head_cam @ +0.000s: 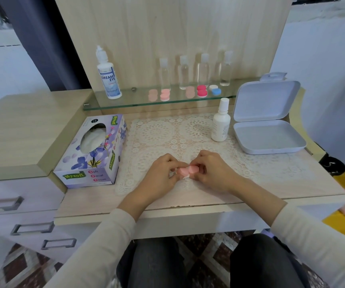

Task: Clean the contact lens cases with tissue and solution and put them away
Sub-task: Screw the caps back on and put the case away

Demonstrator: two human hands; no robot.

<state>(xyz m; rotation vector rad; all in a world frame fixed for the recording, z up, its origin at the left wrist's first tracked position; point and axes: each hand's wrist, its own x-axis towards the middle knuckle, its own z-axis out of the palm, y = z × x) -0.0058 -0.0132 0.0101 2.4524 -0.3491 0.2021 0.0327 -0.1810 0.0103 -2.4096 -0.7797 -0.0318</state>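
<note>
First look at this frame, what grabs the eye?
The left hand and right hand pinch a pink contact lens case with a scrap of tissue over the lace mat, front centre. Behind, the glass shelf carries more lens cases and a Dream Eye bottle at its left end. An open white box lies at right, a Mysoft tissue box at left.

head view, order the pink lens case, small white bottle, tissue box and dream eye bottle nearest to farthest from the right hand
From the right hand:
1. pink lens case, in its grip, just to its left.
2. small white bottle, behind the hand, slightly right.
3. tissue box, far left on the desk.
4. Dream Eye bottle, back left, up on the glass shelf.
</note>
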